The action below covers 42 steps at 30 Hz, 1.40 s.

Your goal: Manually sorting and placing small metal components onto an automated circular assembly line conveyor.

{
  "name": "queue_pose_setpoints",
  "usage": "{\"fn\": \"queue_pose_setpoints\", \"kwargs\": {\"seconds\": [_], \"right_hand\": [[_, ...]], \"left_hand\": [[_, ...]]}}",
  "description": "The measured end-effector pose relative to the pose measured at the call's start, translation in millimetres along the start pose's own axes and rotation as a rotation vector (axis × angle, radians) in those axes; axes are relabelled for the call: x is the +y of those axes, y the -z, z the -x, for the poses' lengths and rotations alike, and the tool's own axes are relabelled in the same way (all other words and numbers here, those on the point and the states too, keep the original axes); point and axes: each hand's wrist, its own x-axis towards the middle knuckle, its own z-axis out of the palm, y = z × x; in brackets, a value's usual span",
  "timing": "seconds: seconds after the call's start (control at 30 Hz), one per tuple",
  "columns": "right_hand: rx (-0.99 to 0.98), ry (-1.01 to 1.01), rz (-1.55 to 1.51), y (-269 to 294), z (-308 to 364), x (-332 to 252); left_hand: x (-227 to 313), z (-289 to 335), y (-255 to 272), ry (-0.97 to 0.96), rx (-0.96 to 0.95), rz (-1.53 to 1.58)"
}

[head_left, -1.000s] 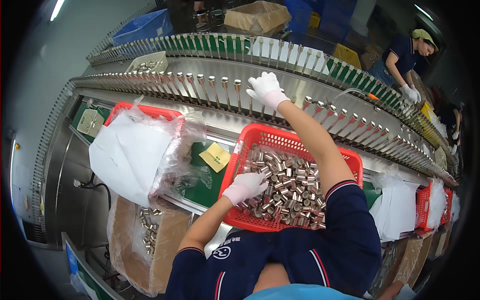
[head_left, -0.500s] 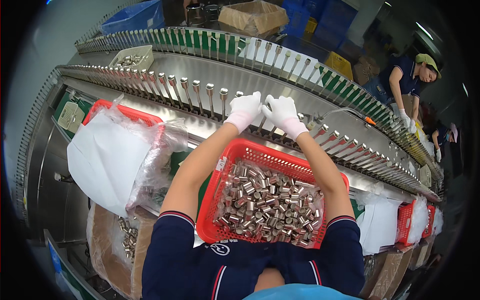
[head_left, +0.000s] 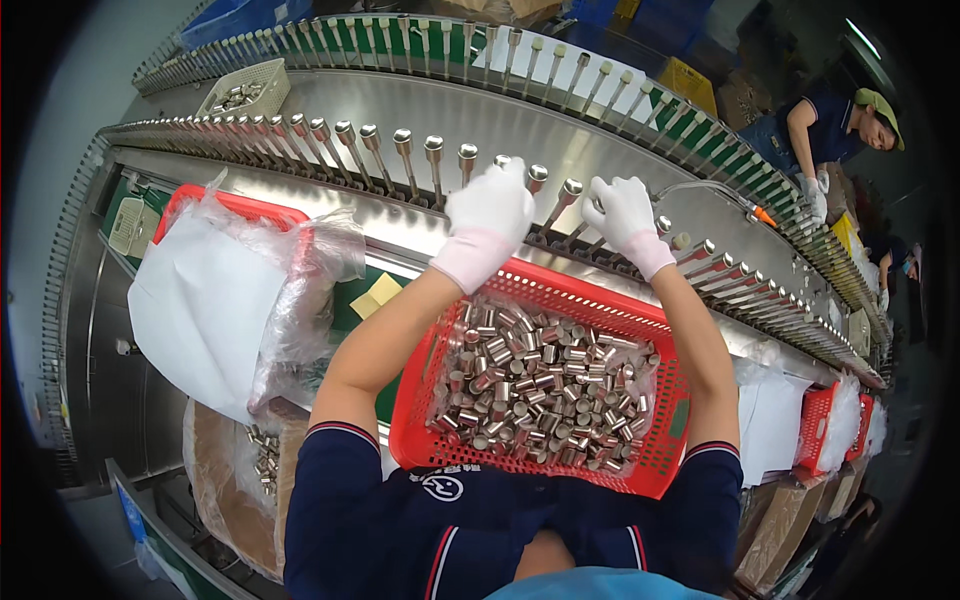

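Both my hands wear white gloves and reach over a row of upright metal spindles topped with shiny metal caps [head_left: 434, 150]. My left hand [head_left: 490, 215] is closed beside the spindles, its fingertips up by a cap; whatever they hold is hidden. To its right, my right hand [head_left: 628, 218] has curled fingers and thumb drawn together near another spindle. I cannot make out what is in them. Between the hands stands a capped spindle [head_left: 569, 193]. Below my forearms, a red perforated basket [head_left: 410, 430] holds many loose short metal cylinders [head_left: 540, 390] on clear plastic.
A second spindle row [head_left: 470, 45] curves behind. A cream basket [head_left: 262, 88] of metal parts sits far left. On the left, white sheets [head_left: 205, 310] and plastic cover another red basket [head_left: 240, 205]. An orange-tipped cable [head_left: 762, 216] lies right; a co-worker [head_left: 835, 130] stands beyond.
My hands have moved apart: the right one went to the right, the left one stayed near the spindles. Spindles now show between them. The view has shifted slightly.
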Motion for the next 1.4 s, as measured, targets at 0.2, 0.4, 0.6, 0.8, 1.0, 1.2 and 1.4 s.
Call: {"fn": "queue_pose_setpoints", "kwargs": {"seconds": [0.2,0.4,0.6,0.8,1.0,1.2,1.4], "right_hand": [[0.106,-0.038,-0.051,4.4,30.2,15.0],[-0.089,-0.141,0.073,30.6,48.0,26.0],[0.173,-0.287,0.109,71.3,91.3,16.7],[-0.115,-0.243,-0.326,64.4,67.8,-45.2],[0.174,0.053,-0.014,13.2,-44.0,-100.7],[-0.16,0.042,0.033,-21.6,-73.1,-77.9],[0.214,0.314,-0.251,129.3,-9.1,-135.2]], "left_hand": [[-39.9,-38.5,-11.7,0.081,-0.202,-0.15],[-17.6,-51.6,-45.6,0.075,-0.108,-0.148],[82.9,30.0,87.8,-0.502,0.368,0.177],[15.4,140.4,-7.2,-0.285,-0.743,-0.027],[-10.6,183.2,-12.3,-0.247,-0.824,-0.035],[-57.9,137.5,21.4,0.041,-0.438,0.033],[-62.4,-10.9,20.6,0.0,-0.001,-0.117]]}}
